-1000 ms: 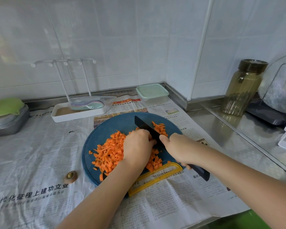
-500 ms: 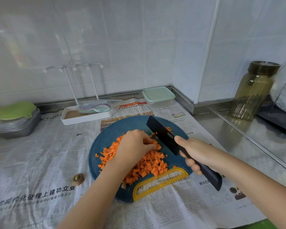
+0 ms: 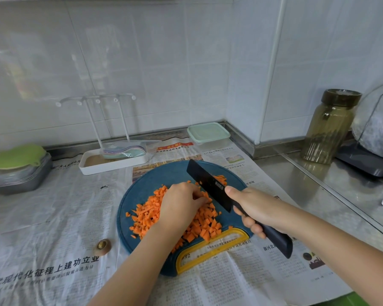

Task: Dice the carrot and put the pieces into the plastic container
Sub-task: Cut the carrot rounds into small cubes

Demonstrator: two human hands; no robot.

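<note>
Right hand (image 3: 259, 208) wraps tight round the handle of the black knife (image 3: 210, 184), blade lifted.
The knife runs from 5 to 11 o'clock. At its 9 o'clock, left hand (image 3: 181, 204) curls over the orange diced carrot heap (image 3: 150, 214) on the round blue cutting board (image 3: 155, 180) — pinching or not, I cannot tell. The mint-lidded clear plastic container (image 3: 208, 134) sits closed at 12. A second ago the edge was down among the dice.

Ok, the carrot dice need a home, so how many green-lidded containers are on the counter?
2. A clear plastic container with a mint lid sits at the back, beyond the cutting board; a grey metal tin with a lime cover sits at far left. None seems hidden.
</note>
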